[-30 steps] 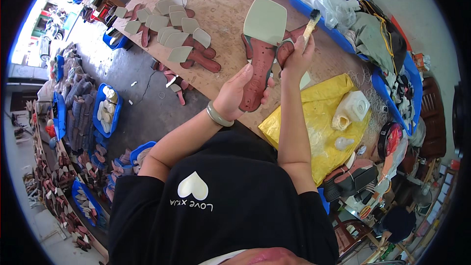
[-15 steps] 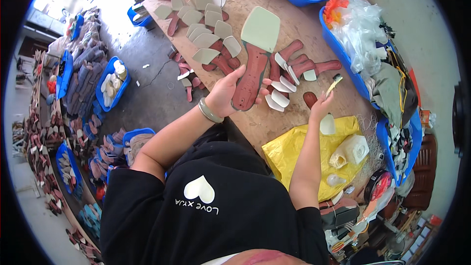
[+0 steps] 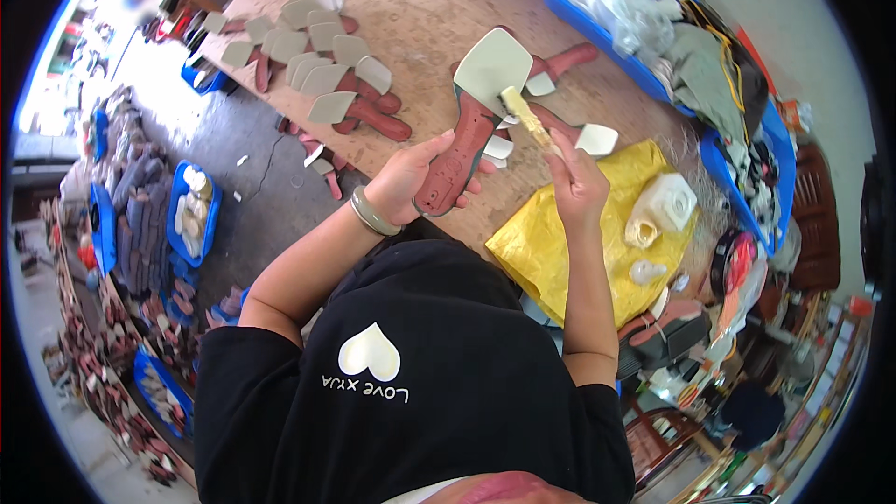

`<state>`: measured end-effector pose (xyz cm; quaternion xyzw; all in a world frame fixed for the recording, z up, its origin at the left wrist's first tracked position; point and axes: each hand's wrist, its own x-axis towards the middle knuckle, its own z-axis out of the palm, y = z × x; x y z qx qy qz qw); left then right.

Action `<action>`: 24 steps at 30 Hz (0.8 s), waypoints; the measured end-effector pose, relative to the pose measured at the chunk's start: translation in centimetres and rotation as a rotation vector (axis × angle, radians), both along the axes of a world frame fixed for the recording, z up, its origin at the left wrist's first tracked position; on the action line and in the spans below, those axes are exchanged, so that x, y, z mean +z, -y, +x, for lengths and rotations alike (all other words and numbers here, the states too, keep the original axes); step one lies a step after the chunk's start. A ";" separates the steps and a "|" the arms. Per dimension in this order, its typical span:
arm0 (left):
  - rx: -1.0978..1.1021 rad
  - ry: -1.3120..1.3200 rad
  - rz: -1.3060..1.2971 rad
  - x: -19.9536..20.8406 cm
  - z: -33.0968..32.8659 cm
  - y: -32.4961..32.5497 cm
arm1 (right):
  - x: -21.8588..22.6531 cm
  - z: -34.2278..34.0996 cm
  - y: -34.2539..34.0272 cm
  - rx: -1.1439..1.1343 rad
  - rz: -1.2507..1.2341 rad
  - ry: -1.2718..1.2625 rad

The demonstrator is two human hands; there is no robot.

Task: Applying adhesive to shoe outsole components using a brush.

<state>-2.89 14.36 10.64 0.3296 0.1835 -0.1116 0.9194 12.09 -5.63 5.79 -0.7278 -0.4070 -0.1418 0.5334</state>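
The left grip (image 3: 403, 183) is curled, thumb (image 3: 437, 144) opposite its fingers (image 3: 474, 186). To its right, the right grip (image 3: 582, 185) pinches, forearm (image 3: 589, 294) below.

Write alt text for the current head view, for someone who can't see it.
A left hand holds a red sole-shaped piece topped by a pale panel; the right hand holds a brush at the panel's edge. More such pieces lie on the brown table, near a yellow sheet bearing a white container.

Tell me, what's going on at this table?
A person's left hand holds a reddish sole-shaped piece with a pale panel at its far end. The right hand holds a brush, its tip by the panel's lower edge; contact is unclear. Similar pieces lie about the table, and a white container rests on yellow sheeting.
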 end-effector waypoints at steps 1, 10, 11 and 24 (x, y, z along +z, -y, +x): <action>-0.022 -0.012 0.019 0.1 0.5 0.2 | 0.7 -0.1 0.8 -0.015 -0.216 0.068; -0.241 -0.020 -0.026 0.1 2.6 1.4 | 2.6 1.6 3.8 -0.468 -0.195 0.273; -0.264 -0.021 -0.026 0.3 2.7 1.3 | 2.8 0.2 3.5 -0.401 -0.364 0.342; -0.376 -0.004 0.209 -0.1 3.2 0.0 | 3.6 2.4 4.6 -0.830 -0.398 0.185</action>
